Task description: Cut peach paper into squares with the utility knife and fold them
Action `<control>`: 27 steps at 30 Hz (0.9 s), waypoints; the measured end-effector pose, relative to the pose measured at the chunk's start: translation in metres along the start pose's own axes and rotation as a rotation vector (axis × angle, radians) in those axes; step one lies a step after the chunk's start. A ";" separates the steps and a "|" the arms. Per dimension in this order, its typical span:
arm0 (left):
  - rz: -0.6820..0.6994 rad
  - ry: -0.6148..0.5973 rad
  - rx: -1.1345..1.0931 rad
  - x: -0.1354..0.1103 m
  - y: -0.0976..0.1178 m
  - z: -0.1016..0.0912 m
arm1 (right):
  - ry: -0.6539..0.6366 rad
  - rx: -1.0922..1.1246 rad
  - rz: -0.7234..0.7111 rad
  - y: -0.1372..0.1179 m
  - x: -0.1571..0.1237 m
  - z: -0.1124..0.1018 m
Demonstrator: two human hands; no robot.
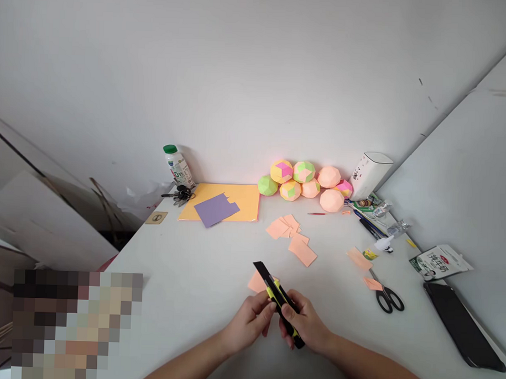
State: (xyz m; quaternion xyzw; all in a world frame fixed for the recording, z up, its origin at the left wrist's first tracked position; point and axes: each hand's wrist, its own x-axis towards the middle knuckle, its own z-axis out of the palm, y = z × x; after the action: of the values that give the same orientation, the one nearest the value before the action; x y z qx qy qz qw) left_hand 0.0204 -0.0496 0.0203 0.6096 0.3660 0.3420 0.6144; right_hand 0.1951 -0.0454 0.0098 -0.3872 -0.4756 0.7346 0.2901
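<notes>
In the head view, the utility knife (277, 292) was in both hands at the near middle of the table (179, 275), its long axis slanting, blade end far-left, butt near-right. The right hand (308, 323) gripped the handle, hiding part of it; the left hand (250, 317) pinched its side. Knife and fingers partly covered a peach paper piece (255, 282); pixelation obscured the lower left.

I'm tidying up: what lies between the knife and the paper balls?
Loose peach paper pieces and a thin red stick lie between the knife and the paper balls in the head view.
</notes>
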 end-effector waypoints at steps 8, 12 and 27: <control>-0.006 -0.034 0.010 -0.002 -0.002 0.002 | 0.040 -0.009 0.021 0.002 0.000 0.000; 0.013 -0.035 0.023 0.000 -0.002 0.000 | 0.023 -0.012 0.008 0.001 0.001 -0.001; -0.003 -0.009 -0.051 0.004 0.000 -0.003 | -0.049 0.039 -0.038 -0.003 0.003 -0.003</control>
State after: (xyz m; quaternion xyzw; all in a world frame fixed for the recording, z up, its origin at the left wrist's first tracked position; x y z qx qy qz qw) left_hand 0.0200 -0.0446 0.0198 0.5948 0.3553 0.3476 0.6318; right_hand 0.1960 -0.0410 0.0111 -0.3544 -0.4754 0.7473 0.2999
